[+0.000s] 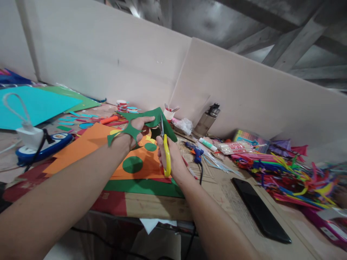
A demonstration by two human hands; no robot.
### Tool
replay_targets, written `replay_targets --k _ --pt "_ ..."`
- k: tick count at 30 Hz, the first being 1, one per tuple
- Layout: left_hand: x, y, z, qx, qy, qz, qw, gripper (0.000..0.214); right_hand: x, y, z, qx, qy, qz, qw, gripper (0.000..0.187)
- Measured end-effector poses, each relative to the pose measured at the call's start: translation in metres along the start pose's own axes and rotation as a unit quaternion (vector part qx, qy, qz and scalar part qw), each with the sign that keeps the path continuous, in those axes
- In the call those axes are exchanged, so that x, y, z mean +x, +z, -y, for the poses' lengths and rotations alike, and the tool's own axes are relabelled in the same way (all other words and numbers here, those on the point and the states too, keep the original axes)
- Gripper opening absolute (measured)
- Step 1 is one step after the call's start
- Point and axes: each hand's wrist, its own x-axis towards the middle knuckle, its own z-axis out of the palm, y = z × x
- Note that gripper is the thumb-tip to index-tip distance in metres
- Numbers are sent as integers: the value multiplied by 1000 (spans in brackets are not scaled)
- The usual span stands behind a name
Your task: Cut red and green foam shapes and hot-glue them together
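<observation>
My left hand (139,127) pinches a sheet of dark green paper (154,116) above the worktable, and curved notches are cut into its left part. In my right hand (170,153) are scissors (167,155) with yellow handles, red on the inside. Their metal blades point up and away and meet the green paper. Below my hands lie orange sheets (84,144), with a large green paper circle (132,164) and a smaller green circle (150,146) on top. A few yellow paper pieces lie partly hidden beneath the raised sheet.
Right of my hands are a blue glue gun (197,153), a glue stick (208,144) and a black phone (260,209). Colourful pipe cleaners (295,177) pile up at far right. A blue power strip (45,148) and turquoise sheet (35,104) lie left. A pale wall panel (114,54) stands behind.
</observation>
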Motion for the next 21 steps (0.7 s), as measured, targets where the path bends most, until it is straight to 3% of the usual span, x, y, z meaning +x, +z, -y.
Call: replay_targets --k 12,21 --pt "-5 -3 -10 73 -5 4 997 19 -3 0 1 31 26 18 999 38" --pt "-12 -1 -10 81 0 -3 997 29 2 -6 -3 -28 -36 8 999 36"
